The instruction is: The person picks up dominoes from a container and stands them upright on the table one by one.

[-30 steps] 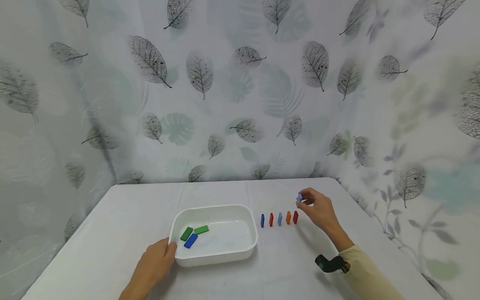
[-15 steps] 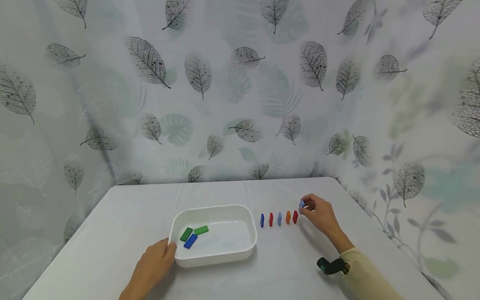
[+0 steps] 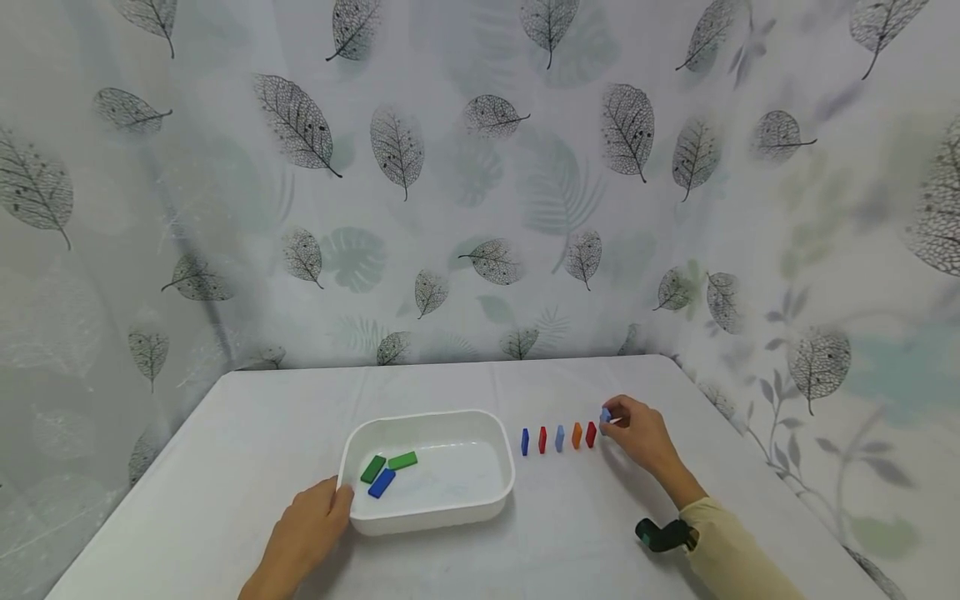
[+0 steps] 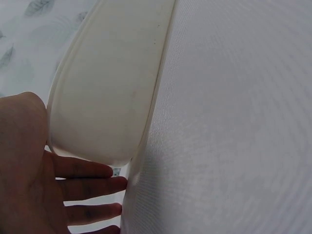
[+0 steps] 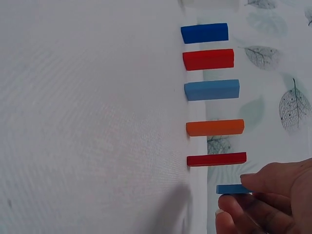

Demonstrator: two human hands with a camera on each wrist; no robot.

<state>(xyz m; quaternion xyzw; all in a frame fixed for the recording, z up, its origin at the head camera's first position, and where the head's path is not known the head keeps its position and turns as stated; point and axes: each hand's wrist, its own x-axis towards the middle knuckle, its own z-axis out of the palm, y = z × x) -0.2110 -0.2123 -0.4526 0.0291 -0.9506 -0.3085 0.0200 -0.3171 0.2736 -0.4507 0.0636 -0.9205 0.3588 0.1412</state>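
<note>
My right hand pinches a light blue domino between thumb and fingertips, upright at the right end of a row. In the right wrist view its lower end is above the tabletop. The row of standing dominoes runs dark blue, red, light blue, orange and dark red. My left hand rests against the left end of a white tray, thumb at the rim and the other fingers straight along its side.
Inside the tray lie a dark green domino, a lighter green domino and a blue domino. A white cloth covers the table. A leaf-print curtain hangs behind it. A black wrist camera sits at the right sleeve.
My right hand has moved slightly right and down with the light blue domino, to beside the dark red one. The left hand and tray stay in place.
</note>
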